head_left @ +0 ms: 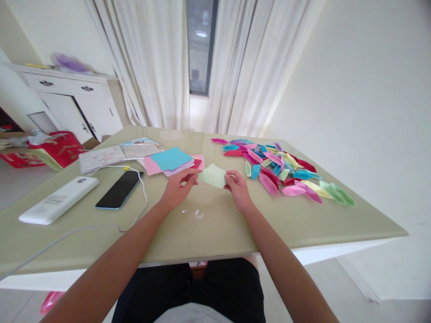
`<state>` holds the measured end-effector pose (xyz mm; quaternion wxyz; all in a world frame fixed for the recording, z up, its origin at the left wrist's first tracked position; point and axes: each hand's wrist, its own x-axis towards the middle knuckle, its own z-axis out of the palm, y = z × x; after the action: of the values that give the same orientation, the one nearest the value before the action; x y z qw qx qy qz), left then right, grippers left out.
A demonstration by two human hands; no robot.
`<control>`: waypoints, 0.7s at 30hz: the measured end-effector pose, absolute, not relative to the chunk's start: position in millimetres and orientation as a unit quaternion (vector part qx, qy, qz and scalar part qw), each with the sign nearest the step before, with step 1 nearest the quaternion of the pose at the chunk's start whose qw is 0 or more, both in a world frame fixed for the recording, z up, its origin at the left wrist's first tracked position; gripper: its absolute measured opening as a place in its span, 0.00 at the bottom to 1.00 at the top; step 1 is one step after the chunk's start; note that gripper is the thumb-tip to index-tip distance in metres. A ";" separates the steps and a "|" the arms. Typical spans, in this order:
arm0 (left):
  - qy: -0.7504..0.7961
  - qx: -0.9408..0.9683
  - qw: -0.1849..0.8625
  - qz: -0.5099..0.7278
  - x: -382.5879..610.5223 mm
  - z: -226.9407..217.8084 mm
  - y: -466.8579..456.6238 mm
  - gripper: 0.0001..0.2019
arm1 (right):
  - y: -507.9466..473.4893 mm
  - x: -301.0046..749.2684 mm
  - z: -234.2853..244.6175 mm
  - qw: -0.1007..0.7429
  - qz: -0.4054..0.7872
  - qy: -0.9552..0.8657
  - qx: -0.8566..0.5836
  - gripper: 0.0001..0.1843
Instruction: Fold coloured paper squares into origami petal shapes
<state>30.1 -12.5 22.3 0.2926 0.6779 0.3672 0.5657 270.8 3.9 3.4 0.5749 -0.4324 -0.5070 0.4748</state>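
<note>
A pale green sheet of paper (213,176) is stretched between my two hands, just above the table. My left hand (178,186) pinches its left corner between thumb and fingers. On the opposite side, my right hand (238,187) grips the right edge the same way. Behind my left hand lies a loose stack of coloured paper sheets, with a blue sheet (171,158) on top and pink, lilac and red ones under it. To the right of my right hand spreads a heap of folded paper pieces (269,183) in pink, blue, red, yellow and green.
At left on the table (208,233) lie a black phone (120,189), a white power bank (59,199) and a white cable (144,188). Farther back is a printed booklet (102,159). A white cabinet (74,101) and red bags (63,150) stand beyond the left edge.
</note>
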 end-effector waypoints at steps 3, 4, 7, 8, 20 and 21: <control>0.362 0.699 0.272 0.553 30.8 25.4 -15.4 0.12 | 2.9 269.0 6.7 0.587 0.436 -0.526 -0.434 0.20; 0.361 0.704 0.269 0.550 31.4 26.6 -16.2 0.11 | 2.4 268.4 7.7 0.592 0.422 -0.532 -0.434 0.19; 0.363 0.711 0.267 0.540 33.3 28.7 -17.4 0.11 | 0.3 266.7 9.9 0.604 0.383 -0.546 -0.436 0.17; 0.363 0.713 0.269 0.537 33.8 28.8 -17.4 0.10 | -0.5 266.3 10.3 0.606 0.372 -0.550 -0.437 0.16; 0.373 0.691 0.315 0.533 32.6 21.4 -13.1 0.16 | -7.7 263.7 14.1 0.618 0.308 -0.578 -0.435 0.12; 0.380 0.685 0.316 0.535 33.2 20.7 -12.5 0.16 | -8.3 263.6 14.7 0.617 0.308 -0.579 -0.434 0.12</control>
<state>33.2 -12.5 20.7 0.3160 0.6854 0.3802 0.5346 263.6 -8.3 14.7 0.6173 -0.4337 -0.5794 0.3084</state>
